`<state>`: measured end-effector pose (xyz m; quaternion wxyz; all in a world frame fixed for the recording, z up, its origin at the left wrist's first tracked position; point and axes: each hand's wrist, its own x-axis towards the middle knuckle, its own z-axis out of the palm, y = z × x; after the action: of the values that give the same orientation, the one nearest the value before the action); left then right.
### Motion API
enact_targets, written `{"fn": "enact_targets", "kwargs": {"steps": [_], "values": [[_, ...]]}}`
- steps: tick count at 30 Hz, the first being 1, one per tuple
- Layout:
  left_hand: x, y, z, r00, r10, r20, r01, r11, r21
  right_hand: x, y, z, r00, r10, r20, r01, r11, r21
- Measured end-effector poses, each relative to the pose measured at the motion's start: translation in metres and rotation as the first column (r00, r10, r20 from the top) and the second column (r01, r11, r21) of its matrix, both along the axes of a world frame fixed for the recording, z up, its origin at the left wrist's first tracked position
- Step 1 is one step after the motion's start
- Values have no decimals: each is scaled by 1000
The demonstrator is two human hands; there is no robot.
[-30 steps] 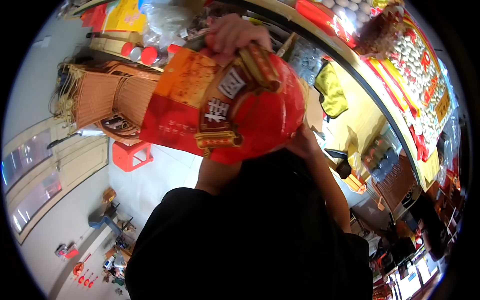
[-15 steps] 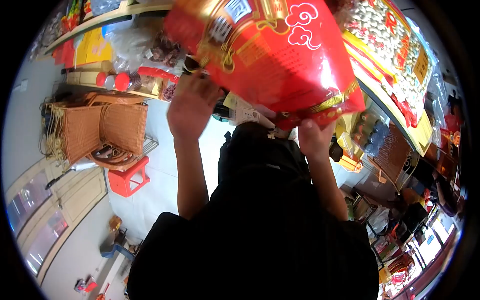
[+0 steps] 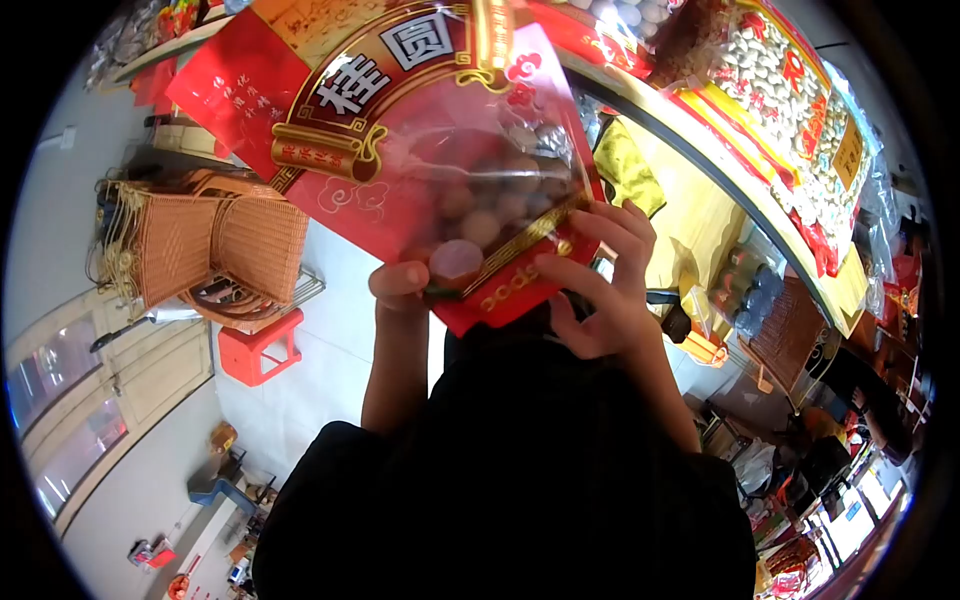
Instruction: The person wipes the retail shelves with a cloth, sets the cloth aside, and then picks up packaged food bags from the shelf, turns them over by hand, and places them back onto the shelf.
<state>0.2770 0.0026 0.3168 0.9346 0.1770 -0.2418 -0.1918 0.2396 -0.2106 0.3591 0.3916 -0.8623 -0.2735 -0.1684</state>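
Note:
A large red bag of dried longans (image 3: 375, 195) is held up in front of me, tilted, with big characters on its front. Round brown fruits show through its clear window near the bottom end. My left hand (image 3: 400, 290) grips the lower left corner, its thumb on the front and its other fingers mostly hidden. At the lower right, my right hand (image 3: 610, 280) holds the bag's edge, its fingers spread over the front and its thumb lower down.
Large bags of pale nuts (image 3: 770, 100) lie on a curved shelf (image 3: 690, 220) at the right. To the left are a wicker chair (image 3: 255, 245) and a red plastic stool (image 3: 258, 350). A person's arm (image 3: 875, 420) shows at the far right.
The bag has turned and shifted left and down, showing its front lettering and window. My left hand, apart from its lower edge before, now grips the corner. My right hand has opened its fingers across it.

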Motion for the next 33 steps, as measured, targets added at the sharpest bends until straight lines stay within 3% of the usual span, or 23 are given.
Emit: {"fn": "enact_targets", "kwargs": {"steps": [1, 3, 5, 6, 7, 9, 11, 13, 14, 15, 16, 17, 21, 22, 23, 25, 27, 29, 30, 31, 33], "values": [[2, 3, 1, 1000, 20, 5, -20, 999, 36, 1, -5, -2, 997, 4, -75, 1, 998, 62], [-1, 11, 5, 997, 66, -50, -58, 987, 151, 4, -10, -16, 998, 44, -52, -38, 994, 99], [-4, 19, 1, 992, 94, -80, -76, 975, 209, 7, -12, -28, 979, 25, -203, 54, 925, 375], [-6, 27, -9, 988, 150, -27, -138, 959, 248, 11, -18, -36, 949, 166, -267, -24, 886, 464], [-6, 32, -12, 979, 202, 32, -203, 938, 280, 7, -21, -37, 829, 367, -423, -15, 770, 638], [-5, 34, -10, 979, 202, 9, -197, 941, 276, 7, -22, -29, 572, 561, -599, 14, 723, 691], [-5, 29, -3, 981, 188, -53, -165, 944, 286, 1, -20, -38, 452, 640, -621, -25, 705, 709], [-5, 26, 4, 979, 165, -120, -123, 946, 299, -1, -15, -39, 353, 701, -620, 91, 633, 768], [-3, 28, 12, 968, 180, -175, -95, 909, 407, 0, -10, -45, 402, 732, -550, 94, 564, 820], [1, 37, 10, 973, 166, -158, -92, 914, 396, 1, -9, -44, 421, 722, -549, 85, 571, 817], [8, 44, 11, 976, 111, -188, 9, 838, 545, 3, -10, -43, 440, 745, -501, 118, 506, 855], [11, 43, 12, 973, 146, -181, 2, 774, 633, 3, -11, -43, 459, 766, -450, 148, 434, 889], [33, 29, 40, 961, 203, -190, 90, 420, 903, 8, -9, -40, 562, 583, -587, 347, 478, 807], [35, 27, 29, 980, 199, 3, -88, 419, 904, 10, -5, -39, 653, 510, -560, 344, 458, 819], [39, 22, 27, 982, 191, 15, -96, 419, 903, 14, -5, -36, 665, 505, -551, 337, 455, 824], [44, 4, 32, 934, 301, 193, -325, 486, 811, 21, -6, -26, 676, 471, -567, 438, 362, 823], [54, 0, 36, 958, 224, 177, -268, 491, 829, 32, -6, -17, 684, 436, -585, 505, 296, 811], [68, -17, 42, 899, 317, 301, -399, 314, 862, 48, -10, -2, 691, 422, -587, 516, 281, 809], [80, -16, 30, 908, 291, 302, -401, 390, 829, 59, -14, 6, 700, 449, -555, 467, 300, 832], [91, -27, 53, 900, 299, 318, -420, 396, 817, 67, -21, 10, 718, 517, -466, 360, 297, 884], [123, -37, 58, 934, 270, 233, -351, 574, 740, 84, -20, 21, 782, 587, -208, 179, 109, 978]]}}
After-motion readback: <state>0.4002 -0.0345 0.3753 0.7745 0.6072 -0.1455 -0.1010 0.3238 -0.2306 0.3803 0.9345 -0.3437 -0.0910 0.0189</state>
